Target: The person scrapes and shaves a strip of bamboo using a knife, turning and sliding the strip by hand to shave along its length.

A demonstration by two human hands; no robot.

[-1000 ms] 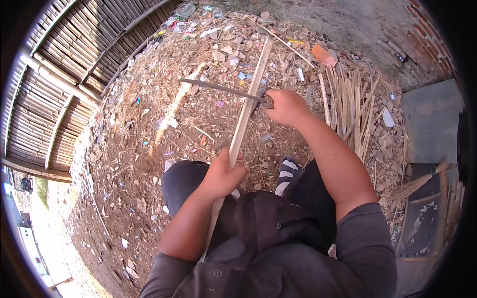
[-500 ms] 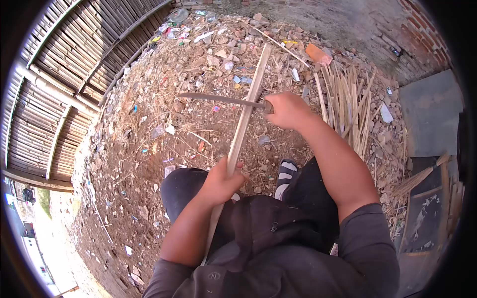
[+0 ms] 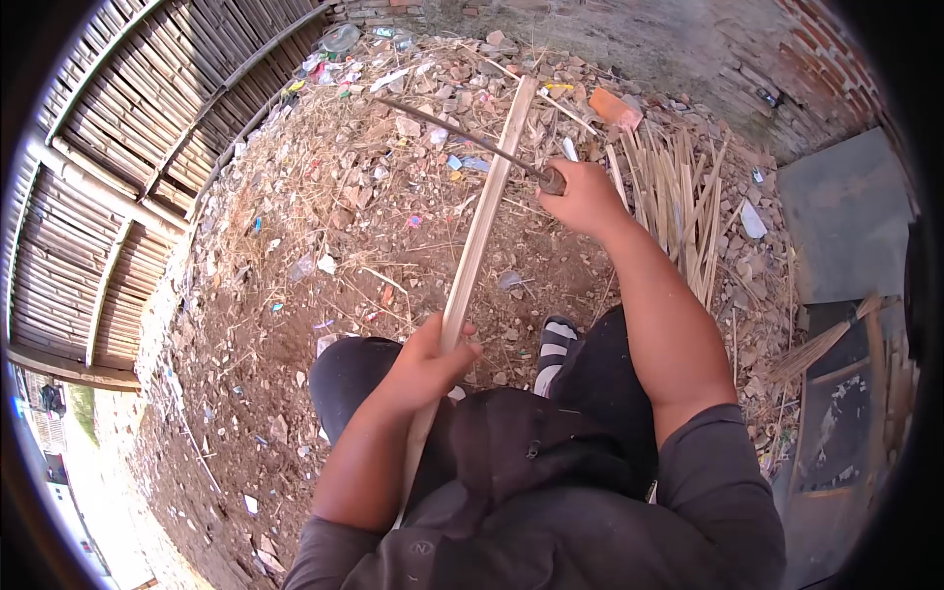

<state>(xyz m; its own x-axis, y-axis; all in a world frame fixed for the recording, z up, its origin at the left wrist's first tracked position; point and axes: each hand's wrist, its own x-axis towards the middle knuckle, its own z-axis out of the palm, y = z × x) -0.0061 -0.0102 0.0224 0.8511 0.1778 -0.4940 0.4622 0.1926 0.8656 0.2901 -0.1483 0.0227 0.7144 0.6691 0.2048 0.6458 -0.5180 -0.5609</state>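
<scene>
A long pale strip of split bamboo or wood (image 3: 479, 232) runs from my lap up and away from me. My left hand (image 3: 433, 365) is wrapped round its lower part, near my knee. In my right hand (image 3: 582, 200) is the handle of a long, dark, narrow-bladed knife (image 3: 451, 129). The blade lies across the upper part of the strip and points to the upper left. Whether its edge touches the wood cannot be made out.
A pile of thin split strips (image 3: 680, 202) lies on the rubble at the right, near an orange brick (image 3: 615, 108). A bamboo wall (image 3: 118, 138) stands left, a brick wall (image 3: 688, 49) behind, and a grey panel (image 3: 844, 221) at the right.
My right hand has moved slightly right and up, and the blade now tilts more steeply, its tip higher. My left hand still holds the strip. The view has shifted a little.
</scene>
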